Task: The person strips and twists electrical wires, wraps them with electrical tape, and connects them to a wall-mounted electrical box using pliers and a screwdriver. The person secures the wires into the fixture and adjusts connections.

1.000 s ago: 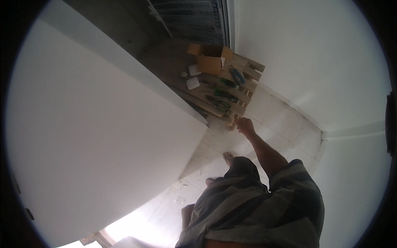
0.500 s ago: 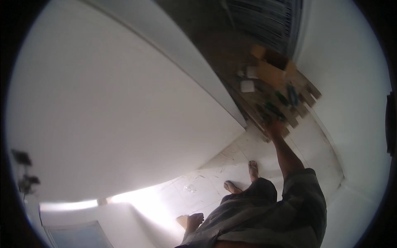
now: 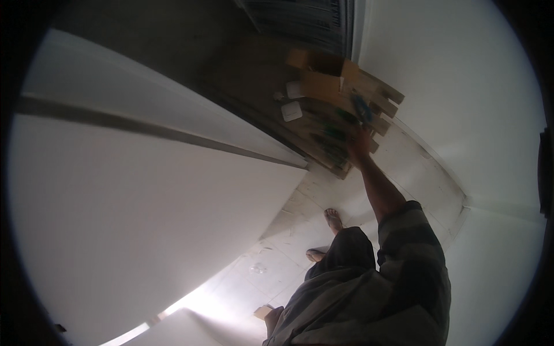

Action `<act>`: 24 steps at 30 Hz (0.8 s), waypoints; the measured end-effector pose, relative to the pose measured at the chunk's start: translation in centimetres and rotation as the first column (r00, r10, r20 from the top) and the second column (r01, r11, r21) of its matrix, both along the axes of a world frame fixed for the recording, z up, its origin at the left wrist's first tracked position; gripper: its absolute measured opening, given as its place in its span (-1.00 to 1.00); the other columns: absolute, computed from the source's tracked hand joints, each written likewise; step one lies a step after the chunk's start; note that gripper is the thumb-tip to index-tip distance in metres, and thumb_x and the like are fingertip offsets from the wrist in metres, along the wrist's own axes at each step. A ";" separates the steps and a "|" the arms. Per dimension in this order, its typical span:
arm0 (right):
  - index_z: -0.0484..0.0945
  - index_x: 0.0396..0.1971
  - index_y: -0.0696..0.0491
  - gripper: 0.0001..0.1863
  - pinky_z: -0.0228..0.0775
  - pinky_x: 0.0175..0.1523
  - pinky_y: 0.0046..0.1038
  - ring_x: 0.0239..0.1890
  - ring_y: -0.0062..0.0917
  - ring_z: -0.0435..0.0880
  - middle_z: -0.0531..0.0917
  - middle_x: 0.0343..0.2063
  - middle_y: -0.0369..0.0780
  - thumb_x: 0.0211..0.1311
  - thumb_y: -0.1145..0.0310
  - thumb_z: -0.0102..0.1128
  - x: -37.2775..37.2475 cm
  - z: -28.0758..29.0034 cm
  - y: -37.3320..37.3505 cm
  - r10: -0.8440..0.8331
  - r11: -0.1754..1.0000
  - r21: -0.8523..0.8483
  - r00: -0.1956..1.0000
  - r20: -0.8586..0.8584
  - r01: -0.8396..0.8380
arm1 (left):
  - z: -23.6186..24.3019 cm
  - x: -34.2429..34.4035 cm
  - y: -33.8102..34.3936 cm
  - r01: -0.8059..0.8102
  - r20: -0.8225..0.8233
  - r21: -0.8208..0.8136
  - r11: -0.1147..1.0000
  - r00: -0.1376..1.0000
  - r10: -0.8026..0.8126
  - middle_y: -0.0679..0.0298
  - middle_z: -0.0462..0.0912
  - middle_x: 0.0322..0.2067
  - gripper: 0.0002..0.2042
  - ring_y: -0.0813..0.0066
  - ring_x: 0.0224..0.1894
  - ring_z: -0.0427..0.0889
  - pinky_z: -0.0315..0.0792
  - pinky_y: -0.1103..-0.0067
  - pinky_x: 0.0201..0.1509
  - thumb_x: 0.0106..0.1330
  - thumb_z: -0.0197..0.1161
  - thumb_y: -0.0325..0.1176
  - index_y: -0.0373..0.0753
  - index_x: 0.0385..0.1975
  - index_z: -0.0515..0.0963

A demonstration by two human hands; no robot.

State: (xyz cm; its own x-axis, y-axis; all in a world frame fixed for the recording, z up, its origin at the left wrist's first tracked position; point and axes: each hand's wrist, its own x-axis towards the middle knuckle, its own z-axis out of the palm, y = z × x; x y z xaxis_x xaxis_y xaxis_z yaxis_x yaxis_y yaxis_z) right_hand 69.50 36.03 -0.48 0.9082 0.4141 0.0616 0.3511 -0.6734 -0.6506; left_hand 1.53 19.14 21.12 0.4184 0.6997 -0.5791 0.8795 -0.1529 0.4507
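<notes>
My right arm stretches far ahead, and my right hand (image 3: 359, 144) is down among hand tools on a wooden pallet (image 3: 393, 94). Under and beside its fingers lie green-handled tools (image 3: 332, 132); a blue-handled tool (image 3: 362, 108) lies just beyond. Dimness and blur hide whether the fingers hold anything. Low at my left side, my left hand (image 3: 273, 318) is closed on a small tan cardboard piece (image 3: 263, 312), only part of which shows.
An open cardboard box (image 3: 323, 83) stands on the pallet, with white square items (image 3: 291, 111) left of it. A large white panel (image 3: 144, 213) fills the left. White walls (image 3: 456, 86) rise at the right. A clear crumpled scrap (image 3: 258, 268) lies on the tiled floor near my feet.
The view has turned, so the pallet and box sit further left. My right hand has moved across the tools toward the blue-handled one. My left hand stays low with the cardboard piece.
</notes>
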 end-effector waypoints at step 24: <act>0.54 0.28 0.07 -0.45 0.50 0.15 -0.20 0.09 -0.23 0.63 0.64 0.12 -0.07 0.54 -0.03 0.08 14.6 -6.0 4.4 0.184 0.902 -0.391 0.982 -0.038 -0.184 | -2.6 -6.5 -4.2 -0.481 -0.452 -0.157 0.862 0.812 0.371 0.19 0.84 -0.29 -0.63 0.47 -0.29 0.80 0.67 0.48 -0.11 0.42 0.27 -0.08 -0.25 -0.07 0.77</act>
State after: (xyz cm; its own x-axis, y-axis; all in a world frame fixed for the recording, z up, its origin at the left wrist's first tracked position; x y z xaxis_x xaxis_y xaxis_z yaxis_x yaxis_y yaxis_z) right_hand 84.06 40.44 -6.49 0.8136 0.5643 -0.1403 0.4930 -0.7974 -0.3481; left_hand -4.95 14.94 18.50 -0.1889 0.5586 -0.8076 0.9366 0.3497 0.0228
